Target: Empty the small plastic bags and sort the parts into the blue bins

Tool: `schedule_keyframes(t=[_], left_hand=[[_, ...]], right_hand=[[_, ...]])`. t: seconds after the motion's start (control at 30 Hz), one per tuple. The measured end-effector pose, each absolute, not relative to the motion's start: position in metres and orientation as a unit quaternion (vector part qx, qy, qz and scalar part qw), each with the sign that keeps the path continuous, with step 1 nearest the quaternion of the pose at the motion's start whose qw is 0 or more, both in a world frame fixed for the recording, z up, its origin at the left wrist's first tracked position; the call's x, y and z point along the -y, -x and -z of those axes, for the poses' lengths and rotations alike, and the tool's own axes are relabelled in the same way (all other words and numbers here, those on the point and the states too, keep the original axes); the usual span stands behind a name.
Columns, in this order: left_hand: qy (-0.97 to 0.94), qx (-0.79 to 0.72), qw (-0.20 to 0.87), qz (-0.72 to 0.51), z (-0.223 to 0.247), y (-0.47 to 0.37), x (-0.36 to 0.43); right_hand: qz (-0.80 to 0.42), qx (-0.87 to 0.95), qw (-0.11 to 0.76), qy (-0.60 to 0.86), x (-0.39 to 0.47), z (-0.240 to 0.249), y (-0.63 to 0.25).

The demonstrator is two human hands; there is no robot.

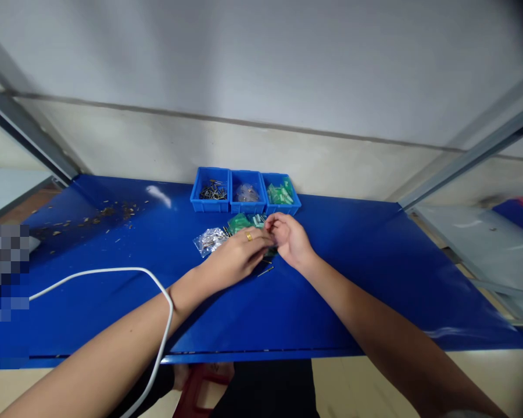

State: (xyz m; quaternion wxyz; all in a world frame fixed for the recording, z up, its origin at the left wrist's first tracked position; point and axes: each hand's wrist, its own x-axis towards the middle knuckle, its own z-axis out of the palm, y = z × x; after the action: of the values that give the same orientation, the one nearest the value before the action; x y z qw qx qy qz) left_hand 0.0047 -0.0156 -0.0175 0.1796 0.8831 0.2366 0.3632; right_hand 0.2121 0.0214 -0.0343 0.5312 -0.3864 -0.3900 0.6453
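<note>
My left hand (pixel 243 251), a gold ring on one finger, reaches across to my right hand (pixel 294 242), and their fingertips meet. Both hands have curled, closed fingers. Whatever lies between them is too small and hidden to name. Just left of my left hand lies a clear plastic bag (pixel 210 240) with small metal parts inside. Green bags (pixel 239 222) with pale pieces lie behind the hands, partly covered by them. Below the fingers, a thin metal pin-like piece (pixel 265 271) rests on the blue table (pixel 261 319).
Three blue bins stand in a row at the back: one with metal pieces (pixel 213 190), one with clear plastic bags (pixel 246 193), one with green bags (pixel 280 194). Brown debris (pixel 108 211) is scattered at the left. A white cable (pixel 171 307) loops over my left forearm.
</note>
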Motion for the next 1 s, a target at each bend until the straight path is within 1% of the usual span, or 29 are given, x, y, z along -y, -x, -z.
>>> schedule_keyframes(t=[0.13,0.2,0.3,0.37,0.57,0.83,1.0], left_hand=[[-0.792,-0.338,0.237,-0.45,0.023,-0.002,0.007],[-0.735,-0.391,0.288,-0.473,0.025,-0.002,0.003],[-0.669,-0.407,0.374,-0.496,0.025,-0.001,0.0],[-0.657,-0.401,0.398,-0.499,0.025,-0.001,-0.001],[-0.67,-0.396,0.4,-0.485,0.025,-0.001,0.0],[-0.666,-0.387,0.425,-0.476,0.027,-0.001,0.002],[-0.686,-0.373,0.412,-0.47,0.029,-0.001,0.002]], right_hand=[[-0.636,0.413,0.543,0.361,-0.014,0.031,-0.206],[-0.622,0.45,0.532,0.358,-0.011,0.032,-0.204],[-0.597,0.492,0.51,0.376,-0.009,0.035,-0.204],[-0.58,0.508,0.505,0.388,-0.009,0.036,-0.205],[-0.562,0.554,0.482,0.381,-0.008,0.033,-0.204],[-0.553,0.554,0.484,0.391,-0.007,0.034,-0.201],[-0.538,0.564,0.483,0.399,-0.006,0.035,-0.2]])
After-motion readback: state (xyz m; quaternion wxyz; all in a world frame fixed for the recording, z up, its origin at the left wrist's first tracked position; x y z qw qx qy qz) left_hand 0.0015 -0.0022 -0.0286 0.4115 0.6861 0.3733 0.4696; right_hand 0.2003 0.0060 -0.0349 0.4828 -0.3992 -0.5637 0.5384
